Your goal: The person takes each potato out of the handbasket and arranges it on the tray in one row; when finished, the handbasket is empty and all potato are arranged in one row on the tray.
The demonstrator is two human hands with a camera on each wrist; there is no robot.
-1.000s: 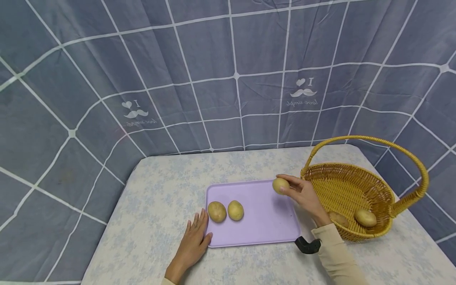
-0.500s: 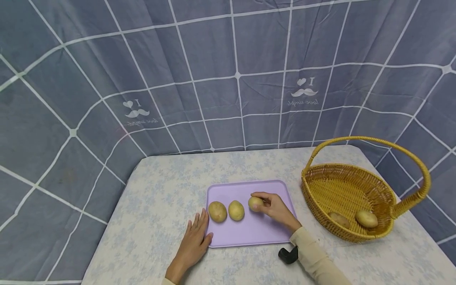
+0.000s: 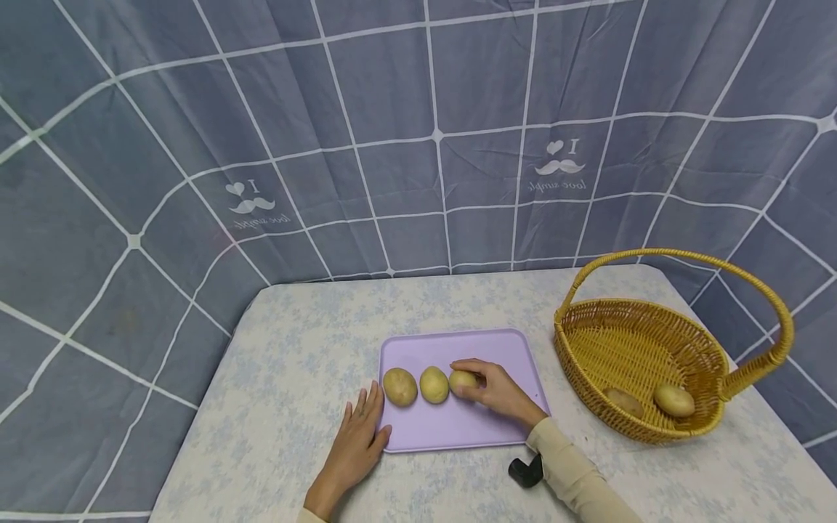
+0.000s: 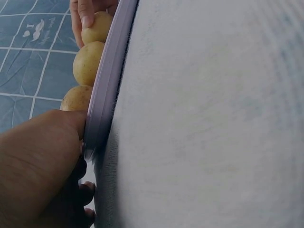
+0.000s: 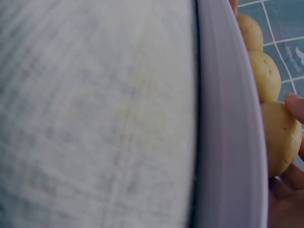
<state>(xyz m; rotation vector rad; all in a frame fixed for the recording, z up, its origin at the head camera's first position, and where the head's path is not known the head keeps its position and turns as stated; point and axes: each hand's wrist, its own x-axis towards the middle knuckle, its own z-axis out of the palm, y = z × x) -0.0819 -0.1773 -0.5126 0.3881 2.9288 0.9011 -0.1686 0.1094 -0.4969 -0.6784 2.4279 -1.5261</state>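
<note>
On a lilac tray [image 3: 458, 428], three potatoes stand in a row from its left side toward the middle. My right hand [image 3: 493, 391] grips the rightmost potato [image 3: 462, 381] between thumb and fingers, down at tray level beside the middle potato [image 3: 434, 385]. The leftmost potato [image 3: 399, 387] is the largest and brownest in the head view. My left hand [image 3: 356, 439] lies with its fingers extended along the tray's left edge, touching it. The right wrist view shows the gripped potato [image 5: 281, 137] close up, with the thumb [image 5: 295, 105] on it.
A yellow wicker basket [image 3: 644, 312] with a tall arched handle stands on the right of the table, with two potatoes [image 3: 673, 400] inside. A floral cloth [image 3: 294, 363] covers the table. Behind hangs a blue-grey checked curtain [image 3: 392, 174]. A black device [image 3: 525, 471] sits at my right wrist.
My right hand has carried the potato from the tray's upper right side leftward and down, up to the middle potato. My left hand has stayed in place.
</note>
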